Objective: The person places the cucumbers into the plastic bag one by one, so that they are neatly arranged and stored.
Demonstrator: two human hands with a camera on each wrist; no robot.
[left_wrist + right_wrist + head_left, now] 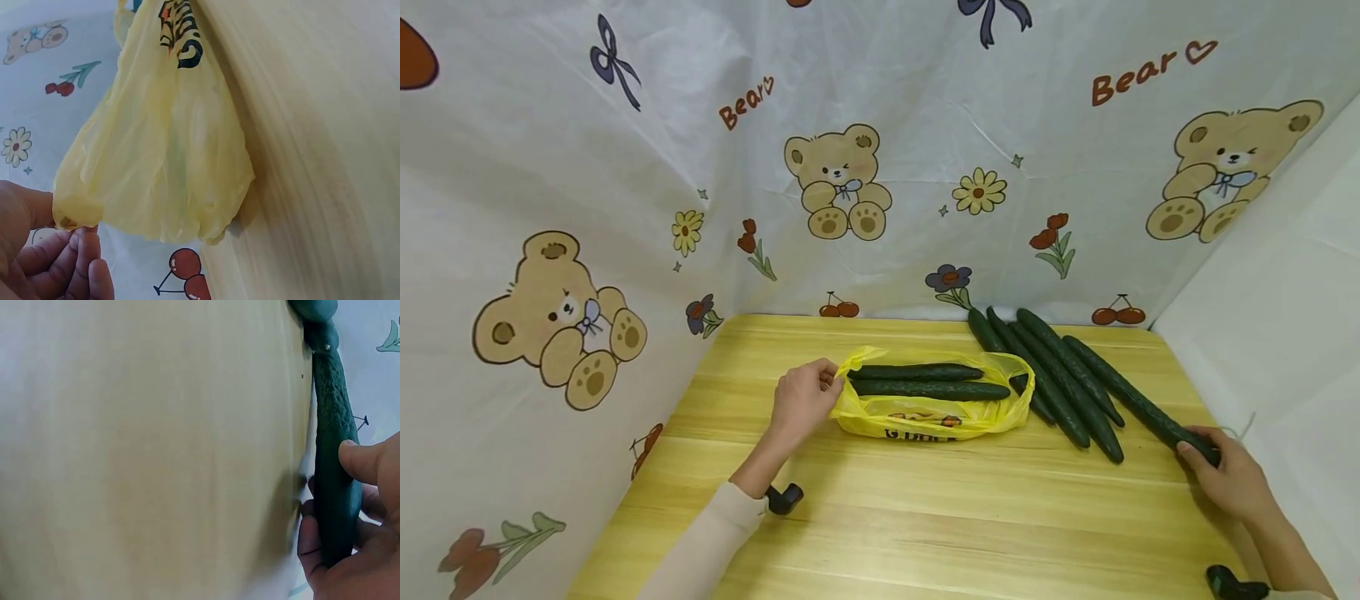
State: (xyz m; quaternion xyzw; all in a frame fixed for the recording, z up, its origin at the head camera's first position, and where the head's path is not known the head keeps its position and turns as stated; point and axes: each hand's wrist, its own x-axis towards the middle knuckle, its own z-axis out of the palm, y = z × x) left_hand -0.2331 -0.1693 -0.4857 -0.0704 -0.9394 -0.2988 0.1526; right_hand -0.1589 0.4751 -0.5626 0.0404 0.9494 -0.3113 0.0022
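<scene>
A yellow plastic bag [955, 423] lies on the table with its mouth spread, and two dark green cucumbers [932, 389] lie side by side in it. My left hand [805, 400] pinches the bag's left edge between thumb and fingers; the left wrist view shows the bag [162, 156] stretching away from that hand [50, 256]. At the right, my right hand [1228, 473] grips the near end of a long cucumber [1138, 400]. In the right wrist view, thumb and fingers wrap round this cucumber [336, 425].
Several more cucumbers [1060, 375] lie slanted in a group between the bag and my right hand, the nearest ones touching the bag's right side. A white sheet printed with bears [910, 275] stands behind and to the left of the wooden table [925, 525]. A plain white wall [1285, 317] bounds the right.
</scene>
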